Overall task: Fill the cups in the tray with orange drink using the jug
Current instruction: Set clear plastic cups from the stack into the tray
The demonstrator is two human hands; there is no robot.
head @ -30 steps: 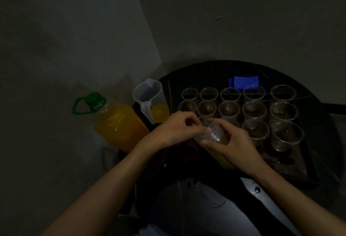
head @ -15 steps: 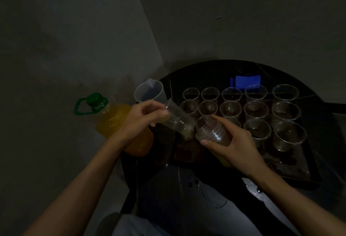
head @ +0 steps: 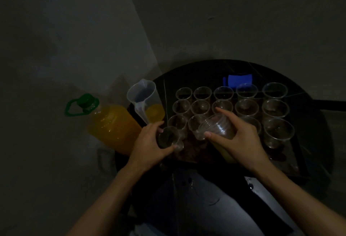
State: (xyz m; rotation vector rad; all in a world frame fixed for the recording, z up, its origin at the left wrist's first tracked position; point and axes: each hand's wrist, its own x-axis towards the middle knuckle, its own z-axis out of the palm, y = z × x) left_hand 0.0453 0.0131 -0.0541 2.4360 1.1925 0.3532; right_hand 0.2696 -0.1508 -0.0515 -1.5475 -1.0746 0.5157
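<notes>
None of the cups point(head: 246, 108) standing in the tray point(head: 288, 159) shows any orange drink; as far as the dim light allows, all are clear and empty. They stand upright in three rows, with the front row incomplete.

The left hand point(head: 149, 145) grips a single cup point(head: 168, 138), fingers curled round its wall, at the front left corner of the tray. Whether its base touches the tray cannot be told. The right hand point(head: 241, 140) is closed round a stack point(head: 217, 129) of nested cups, held tilted on its side over the front row.

The jug point(head: 142, 97) stands unattended on the worktop point(head: 314, 132), just left of the tray, with only a shallow pool of orange drink point(head: 154, 112) in its bottom. A capped bottle point(head: 112, 125) of the same colour stands beside it.

Assessment: the work is at the setting-out stage. Pouring has not begun. Every cup is left to fill, and the jug will likely need topping up first.
</notes>
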